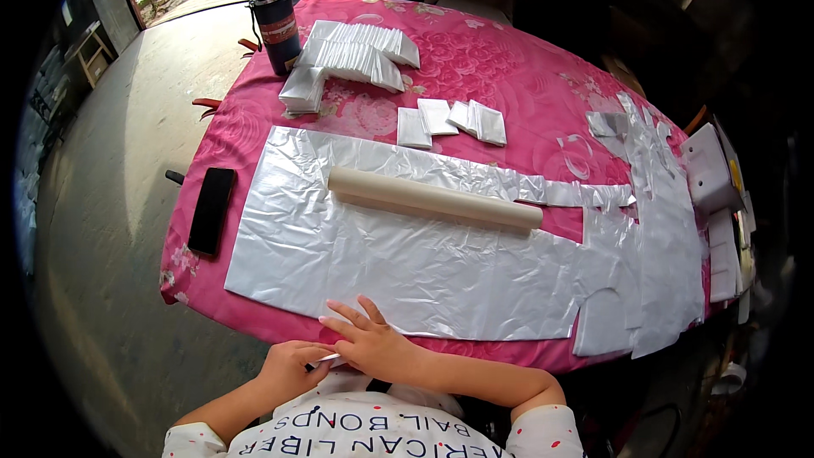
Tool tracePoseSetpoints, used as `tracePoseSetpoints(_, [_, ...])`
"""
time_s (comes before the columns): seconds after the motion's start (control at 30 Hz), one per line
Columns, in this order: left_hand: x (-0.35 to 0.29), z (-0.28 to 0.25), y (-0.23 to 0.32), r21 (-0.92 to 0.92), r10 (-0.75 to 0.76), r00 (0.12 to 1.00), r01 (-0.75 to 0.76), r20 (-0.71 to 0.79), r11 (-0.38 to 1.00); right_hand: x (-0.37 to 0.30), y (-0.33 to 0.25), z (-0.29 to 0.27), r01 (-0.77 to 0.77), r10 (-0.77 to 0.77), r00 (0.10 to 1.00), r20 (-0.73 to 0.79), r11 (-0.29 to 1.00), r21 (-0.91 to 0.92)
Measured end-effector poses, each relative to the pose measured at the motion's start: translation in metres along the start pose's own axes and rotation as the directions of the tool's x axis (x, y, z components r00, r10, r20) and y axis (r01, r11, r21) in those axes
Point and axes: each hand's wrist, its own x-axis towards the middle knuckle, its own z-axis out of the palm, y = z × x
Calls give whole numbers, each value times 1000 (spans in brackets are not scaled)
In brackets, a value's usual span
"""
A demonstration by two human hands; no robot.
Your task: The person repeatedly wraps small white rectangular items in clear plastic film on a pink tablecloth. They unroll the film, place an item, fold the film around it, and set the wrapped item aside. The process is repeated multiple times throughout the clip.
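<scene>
Close to my body, below the table's near edge, my left hand (292,368) is closed on a small white folded piece (327,358); only a sliver of it shows between the hands. My right hand (366,343) reaches in beside it with fingers spread, its inner edge touching or nearly touching that piece. Just beyond the fingers, a large silvery-white plastic sheet (297,254) lies flat and creased. Across the sheet rests a beige tube (432,197), slightly slanted. Several small folded white packets (415,128) lie behind it.
Rows of folded white packets (352,55) stand at the far left beside a dark flask (276,25). A black phone (211,212) lies at the left on the pink flowered tablecloth (500,51). Cut plastic sheets (666,246) cover the right end, next to white boxes (710,168).
</scene>
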Motion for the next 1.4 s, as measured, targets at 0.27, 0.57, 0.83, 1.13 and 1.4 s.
tracePoseSetpoints(0.27, [46, -3, 24, -16, 134, 984, -137, -118, 990, 8, 183, -122, -456, 733, 468, -494, 679, 575])
tracePoseSetpoints(0.57, [45, 14, 27, 11, 145, 988, -145, -57, 989, -1, 328, -147, -973, 732, 116, -672, 218, 69])
tracePoseSetpoints(0.83, [75, 16, 22, 29, 242, 970, -241, -32, 970, -67, 198, -154, -508, 427, 830, -360, 844, -171])
tracePoseSetpoints(1.13, [161, 76, 59, 70, 442, 897, -440, -15, 895, -142, 68, -102, -532, 528, 839, -132, 847, 5])
tracePoseSetpoints(1.4, [181, 100, 85, 250, 553, 805, -593, 215, 766, -271, 114, -133, -780, 678, 625, -386, 528, -336])
